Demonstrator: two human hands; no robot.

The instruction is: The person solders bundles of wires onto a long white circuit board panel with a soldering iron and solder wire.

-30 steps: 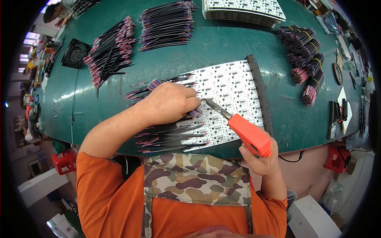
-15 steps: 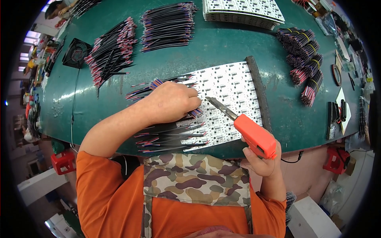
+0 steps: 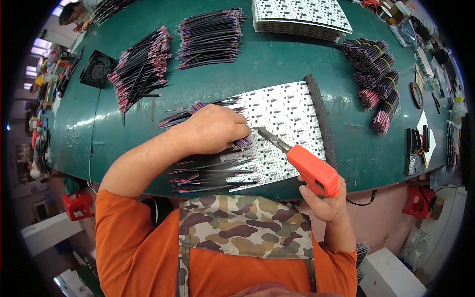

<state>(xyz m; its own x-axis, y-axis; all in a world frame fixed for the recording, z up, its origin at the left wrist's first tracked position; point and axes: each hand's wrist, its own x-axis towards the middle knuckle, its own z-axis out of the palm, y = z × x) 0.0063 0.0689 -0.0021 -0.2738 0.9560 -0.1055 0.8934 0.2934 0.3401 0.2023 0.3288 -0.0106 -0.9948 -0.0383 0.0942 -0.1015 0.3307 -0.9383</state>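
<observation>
My left hand (image 3: 216, 128) rests over the left part of a white circuit board panel (image 3: 284, 111), its fingers pinched round a bunch of thin wires (image 3: 243, 144) whose coloured ends poke out below the hand. In my right hand (image 3: 324, 205) is a red soldering gun (image 3: 312, 170). Its dark metal tip points up and left and is close to my left fingertips, over the panel; contact is hidden. Black-sleeved wires (image 3: 208, 184) with red and blue ends lie across the panel's left edge, above and below my left hand.
A dark bar (image 3: 320, 121) runs along the panel's right edge. Behind are two wire piles (image 3: 210, 39) (image 3: 141, 69), a stack of panels (image 3: 302, 22) and a small black fan (image 3: 97, 68). Tied wire bundles (image 3: 376, 74) lie right. Another person (image 3: 74, 12) is at the far left.
The soldering gun and my right hand have shifted slightly left, and its tip is a little lower and closer to my left fingers. My left hand stays almost in place.
</observation>
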